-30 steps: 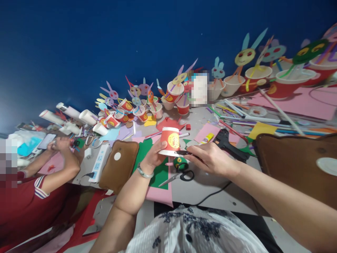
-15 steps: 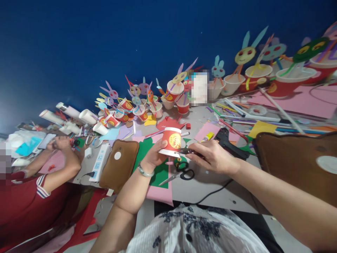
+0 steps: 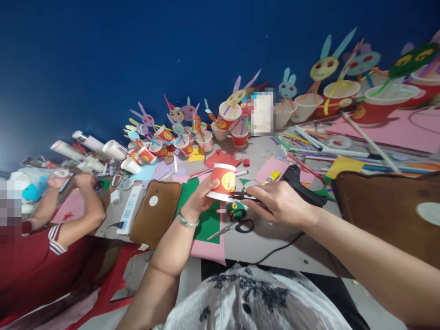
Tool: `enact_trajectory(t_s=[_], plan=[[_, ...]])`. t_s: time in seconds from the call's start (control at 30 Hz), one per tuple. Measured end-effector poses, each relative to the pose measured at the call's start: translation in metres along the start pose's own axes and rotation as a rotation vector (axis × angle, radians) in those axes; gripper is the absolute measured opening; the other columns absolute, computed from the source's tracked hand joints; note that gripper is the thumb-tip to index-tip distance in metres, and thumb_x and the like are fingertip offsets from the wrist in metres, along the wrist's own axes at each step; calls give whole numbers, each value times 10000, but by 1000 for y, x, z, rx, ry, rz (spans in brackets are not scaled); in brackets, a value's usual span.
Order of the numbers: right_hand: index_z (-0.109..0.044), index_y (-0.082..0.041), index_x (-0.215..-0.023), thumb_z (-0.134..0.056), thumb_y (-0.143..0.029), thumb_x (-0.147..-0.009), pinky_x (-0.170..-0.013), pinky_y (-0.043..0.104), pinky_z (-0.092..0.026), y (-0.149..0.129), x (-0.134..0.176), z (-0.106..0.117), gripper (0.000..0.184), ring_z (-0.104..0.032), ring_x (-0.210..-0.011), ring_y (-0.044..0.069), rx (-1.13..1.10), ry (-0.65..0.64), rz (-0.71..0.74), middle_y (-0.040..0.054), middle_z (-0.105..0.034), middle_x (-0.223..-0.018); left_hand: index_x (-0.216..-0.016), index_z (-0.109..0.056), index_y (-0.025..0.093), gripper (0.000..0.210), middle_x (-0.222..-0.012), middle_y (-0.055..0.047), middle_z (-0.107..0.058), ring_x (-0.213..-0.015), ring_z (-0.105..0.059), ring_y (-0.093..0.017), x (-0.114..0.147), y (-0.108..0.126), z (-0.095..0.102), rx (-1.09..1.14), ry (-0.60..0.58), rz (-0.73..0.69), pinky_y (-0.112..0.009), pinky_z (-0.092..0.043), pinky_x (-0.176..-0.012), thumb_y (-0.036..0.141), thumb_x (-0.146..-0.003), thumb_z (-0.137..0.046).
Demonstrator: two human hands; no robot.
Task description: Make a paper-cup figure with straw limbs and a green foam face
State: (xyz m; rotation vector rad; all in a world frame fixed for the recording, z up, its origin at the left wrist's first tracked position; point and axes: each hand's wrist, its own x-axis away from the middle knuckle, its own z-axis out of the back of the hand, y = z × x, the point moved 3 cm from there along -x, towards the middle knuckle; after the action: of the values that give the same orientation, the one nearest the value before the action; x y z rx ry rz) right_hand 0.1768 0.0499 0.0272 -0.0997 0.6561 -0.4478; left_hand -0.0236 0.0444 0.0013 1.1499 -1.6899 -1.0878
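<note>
My left hand (image 3: 202, 198) is closed around a red paper cup (image 3: 220, 175) with a yellow round print. The cup is upside down, its wide white rim facing down. My right hand (image 3: 280, 204) grips dark scissors (image 3: 242, 196), whose handles are mostly hidden by the fingers. Two thin blades, slightly apart, reach the cup's side just above the rim; I cannot tell whether they pierce it. Beneath the hands, another pair of scissors (image 3: 237, 227) with black handles lies on the table beside green paper (image 3: 206, 229). A small green piece with yellow marks (image 3: 236, 208) is partly behind its handle.
A black glue gun (image 3: 302, 185) lies beyond my right hand, its cord running forward. Brown padded mats (image 3: 156, 217) flank the work area. Paper-cup rabbit figures (image 3: 184, 144) line the blue wall. A power strip (image 3: 131, 208) and a co-worker's arms (image 3: 82, 211) are at left.
The scissor blades now show spread apart against the cup's side. The cup has turned slightly in my left hand. At left, the co-worker's hands have lifted a round white piece.
</note>
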Motion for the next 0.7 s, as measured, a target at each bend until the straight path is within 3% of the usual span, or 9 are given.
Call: enact_trajectory(t_s=[0.37,0.6,0.7], plan=[[-529,-195,-801,-413,-315,-1033,-524,299,-238,-2,-1,1,286,-452,-490,115,108,-22,76,-11,-569,-601,-971,-646,107,496,-684,-54,-660,-488,-573,-136,0,3,-2,-23,-32,-11,-238,-417,-461,562,-780,-696],[-519,-196,-791,-420,-302,-1032,-524,296,-234,-4,-2,2,281,-432,-484,109,77,-5,92,-18,-547,-592,-1087,-629,98,575,-785,-89,-690,-548,-607,-154,-2,-10,6,72,-61,104,-238,-445,-468,571,-768,-704],[-520,-200,-797,-414,-293,-1033,-522,297,-249,-6,-3,3,276,-438,-487,113,63,-12,106,-19,-549,-596,-1028,-638,91,589,-749,-94,-679,-559,-608,-160,-3,-11,4,114,-83,154,-248,-459,-501,584,-721,-735]])
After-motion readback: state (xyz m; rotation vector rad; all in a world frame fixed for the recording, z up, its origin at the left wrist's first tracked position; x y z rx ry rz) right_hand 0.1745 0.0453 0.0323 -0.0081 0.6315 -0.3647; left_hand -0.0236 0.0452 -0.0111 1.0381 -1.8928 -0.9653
